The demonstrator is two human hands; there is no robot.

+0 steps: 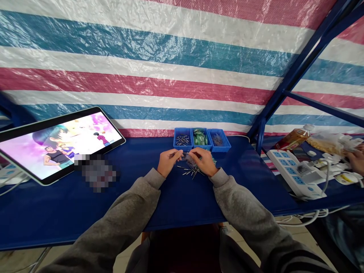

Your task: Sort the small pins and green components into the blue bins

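Observation:
My left hand (168,161) and my right hand (203,160) are close together above the blue table, fingertips pinched. Between them runs a small thin rod (185,153), and both hands appear to grip it; its exact kind is too small to tell. Just below my right hand lies a loose pile of thin dark-and-silver rods (193,171), with some greenish pieces partly hidden behind that hand. Beyond my hands stand three joined blue bins: the left bin (176,146) has dark-and-silver rods, the middle bin (202,148) green pieces, the right bin (226,147) thin grey pieces.
A tablet (42,181) showing a cartoon leans at the left, beside a blurred patch. To the right are a white power strip (290,167) with plugs, a bottle (292,137) and a plastic bag (324,143). Another person's hand (356,159) is at the right edge.

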